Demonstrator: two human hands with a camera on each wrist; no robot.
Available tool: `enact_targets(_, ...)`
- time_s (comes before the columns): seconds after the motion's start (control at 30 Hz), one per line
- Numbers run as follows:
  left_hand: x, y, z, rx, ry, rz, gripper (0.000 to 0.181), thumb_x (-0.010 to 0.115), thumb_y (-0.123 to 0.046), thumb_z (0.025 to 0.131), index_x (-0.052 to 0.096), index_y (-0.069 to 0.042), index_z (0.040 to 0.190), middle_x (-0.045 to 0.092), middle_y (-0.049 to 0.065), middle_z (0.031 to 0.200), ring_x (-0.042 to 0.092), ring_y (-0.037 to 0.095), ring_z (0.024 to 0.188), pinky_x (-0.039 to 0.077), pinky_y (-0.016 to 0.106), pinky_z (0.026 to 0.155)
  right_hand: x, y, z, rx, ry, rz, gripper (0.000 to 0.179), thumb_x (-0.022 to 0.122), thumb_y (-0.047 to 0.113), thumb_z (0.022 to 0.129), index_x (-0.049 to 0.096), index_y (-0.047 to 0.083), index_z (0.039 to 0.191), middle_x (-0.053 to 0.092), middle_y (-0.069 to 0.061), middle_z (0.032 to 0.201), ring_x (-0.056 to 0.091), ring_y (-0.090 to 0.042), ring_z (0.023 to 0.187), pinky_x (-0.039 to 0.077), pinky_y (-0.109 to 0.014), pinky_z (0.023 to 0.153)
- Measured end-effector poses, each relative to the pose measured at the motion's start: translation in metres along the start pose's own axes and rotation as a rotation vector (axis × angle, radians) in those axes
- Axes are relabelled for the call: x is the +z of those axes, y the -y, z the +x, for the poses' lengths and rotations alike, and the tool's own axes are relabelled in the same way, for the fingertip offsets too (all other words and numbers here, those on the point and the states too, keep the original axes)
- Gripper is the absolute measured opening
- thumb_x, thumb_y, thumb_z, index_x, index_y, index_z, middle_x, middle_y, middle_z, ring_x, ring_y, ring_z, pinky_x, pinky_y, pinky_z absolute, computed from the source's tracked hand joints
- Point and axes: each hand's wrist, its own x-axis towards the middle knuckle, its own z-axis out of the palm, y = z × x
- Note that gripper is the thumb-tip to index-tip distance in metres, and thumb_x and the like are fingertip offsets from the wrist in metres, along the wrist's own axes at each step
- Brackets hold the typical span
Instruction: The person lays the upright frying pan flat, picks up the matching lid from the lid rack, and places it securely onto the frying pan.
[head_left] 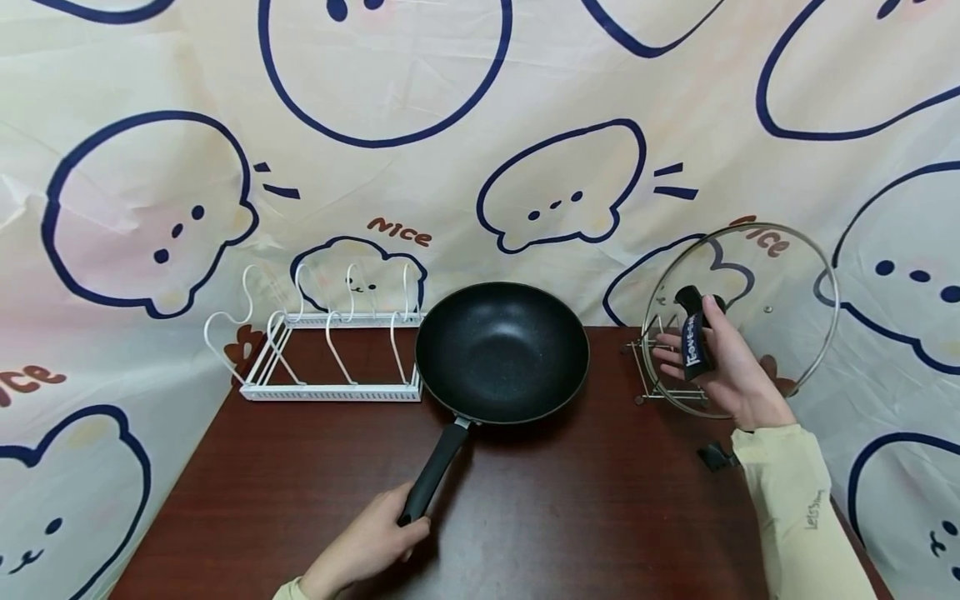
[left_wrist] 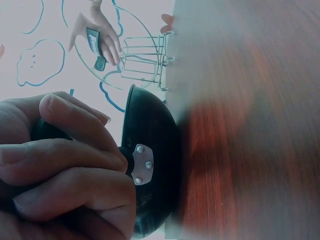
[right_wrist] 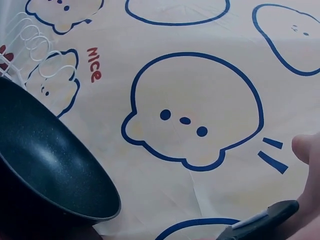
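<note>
My left hand (head_left: 375, 537) grips the black handle (head_left: 435, 471) of a frying pan (head_left: 502, 354), fingers curled round it in the left wrist view. The pan's dark inside faces up, and its base is at or just above the table; I cannot tell which. A round glass lid (head_left: 780, 283) stands upright at a small metal wire rack (head_left: 643, 375) on the right. My right hand (head_left: 731, 362) is at the lid's black handle (head_left: 696, 333), with straight fingers passing behind it. The thumb sticks out apart from that handle in the right wrist view.
A white rack (head_left: 330, 392) with curved dividers stands left of the pan, near the table's back edge. Behind the brown table (head_left: 577, 500) hangs a cloth (head_left: 420, 183) printed with cartoon faces. A small black thing (head_left: 716, 457) shows beside my right wrist.
</note>
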Motion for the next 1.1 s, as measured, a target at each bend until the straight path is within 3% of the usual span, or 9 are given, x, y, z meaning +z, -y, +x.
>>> enact_targets(0.07,0.000,-0.001,-0.001,0.002,-0.005,0.005,0.013,0.060,-0.011,0.095,0.058,0.000,0.103,0.056,-0.002,0.058,0.053,0.011,0.048,0.044,0.024,0.051,0.001,0.001,0.002,0.009,0.010,0.038,0.105,0.036,0.074,0.098,-0.019,0.013,0.163,0.001,-0.028,0.171,0.072,-0.012,0.104,0.057,-0.030,0.092)
enact_targets(0.13,0.000,-0.001,-0.001,0.003,-0.007,0.009,0.013,0.060,-0.010,0.095,0.058,0.000,0.103,0.056,-0.002,0.058,0.053,0.011,0.048,0.044,0.024,0.051,0.000,0.001,0.003,0.023,0.015,0.085,0.107,0.040,0.073,0.097,-0.017,0.011,0.163,0.028,-0.029,0.164,0.073,-0.016,0.106,0.058,-0.032,0.092)
enact_targets(0.23,0.000,-0.001,0.000,0.004,-0.007,0.012,0.013,0.060,-0.010,0.095,0.058,0.000,0.104,0.056,-0.002,0.058,0.053,0.010,0.048,0.044,0.024,0.050,-0.003,0.001,0.006,0.034,0.036,0.157,0.108,0.044,0.071,0.098,-0.014,0.009,0.164,0.065,-0.016,0.135,0.074,-0.022,0.108,0.059,-0.037,0.093)
enact_targets(0.3,0.000,-0.001,0.000,0.008,-0.009,0.017,0.013,0.060,-0.010,0.095,0.058,-0.001,0.104,0.056,-0.003,0.058,0.053,0.010,0.048,0.044,0.023,0.051,-0.005,0.001,0.008,0.031,0.053,0.198,0.108,0.045,0.070,0.098,-0.013,0.009,0.164,0.074,-0.007,0.115,0.074,-0.025,0.109,0.059,-0.039,0.094)
enact_targets(0.67,-0.001,-0.001,0.000,0.021,-0.001,0.029,0.013,0.059,-0.010,0.096,0.057,0.000,0.103,0.056,-0.004,0.057,0.053,0.009,0.048,0.044,0.023,0.051,-0.009,0.000,0.013,0.042,0.072,0.309,0.111,0.049,0.069,0.097,-0.017,0.010,0.163,0.075,-0.013,0.118,0.068,-0.033,0.123,0.048,-0.046,0.110)
enact_targets(0.87,-0.002,-0.001,0.000,0.015,0.004,0.022,0.014,0.060,-0.010,0.096,0.057,0.000,0.104,0.056,-0.003,0.058,0.053,0.010,0.048,0.043,0.023,0.051,-0.010,0.000,0.016,0.041,0.068,0.392,0.112,0.054,0.067,0.096,-0.018,0.014,0.164,0.074,-0.015,0.120,0.068,-0.032,0.122,0.038,-0.046,0.116)
enact_targets(1.1,-0.002,-0.001,0.001,0.004,0.013,0.002,0.014,0.060,-0.011,0.096,0.057,0.000,0.104,0.056,-0.002,0.057,0.053,0.011,0.048,0.043,0.023,0.050,-0.010,-0.001,0.018,0.036,0.067,0.471,0.108,0.054,0.064,0.098,-0.019,0.018,0.164,0.073,-0.018,0.121,0.068,-0.035,0.123,0.040,-0.045,0.116)
